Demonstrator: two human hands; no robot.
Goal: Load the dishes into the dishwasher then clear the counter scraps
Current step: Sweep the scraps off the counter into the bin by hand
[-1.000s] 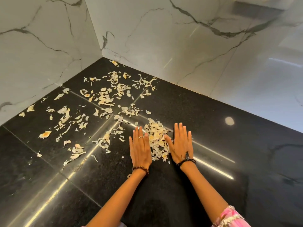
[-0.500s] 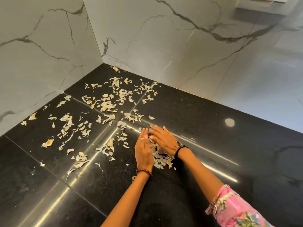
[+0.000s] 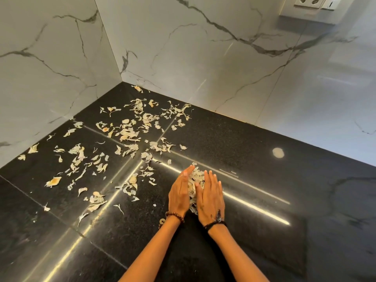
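A polished black granite counter (image 3: pixel 254 143), speckled and streaked with reflected light, met white grey-veined marble wall panels (image 3: pixel 183 47) in a corner, with a socket plate (image 3: pixel 311 2) at the upper right. In the span of 1 second, the person's 2 hands had gone from lying flat and apart on either side of a small heap to standing on edge and pressed together around it. The left hand (image 3: pixel 179 195) and right hand (image 3: pixel 210 197) cupped a gathered mound of scraps (image 3: pixel 196 177) between the palms, fingers nearly straight and slanting inward, the pale flakes bulging out above the fingertips and at the heel of the hands; whether the heap had left the stone could not be told. That squeeze suggested the first handful was ready to be lifted away, though most of the job remained: the scattered peelings (image 3: pixel 130 133) lay thin, dry and papery, curled in slivers and ragged petals of cream and tan, spread from the corner across the counter's left half and well apart from the hands. Such light flakes looked likely to slip from a loose hold. A beaded bracelet (image 3: pixel 175 215) circled the left wrist and a dark cord band (image 3: pixel 214 224) the right. No dishes or dishwasher appeared in view.
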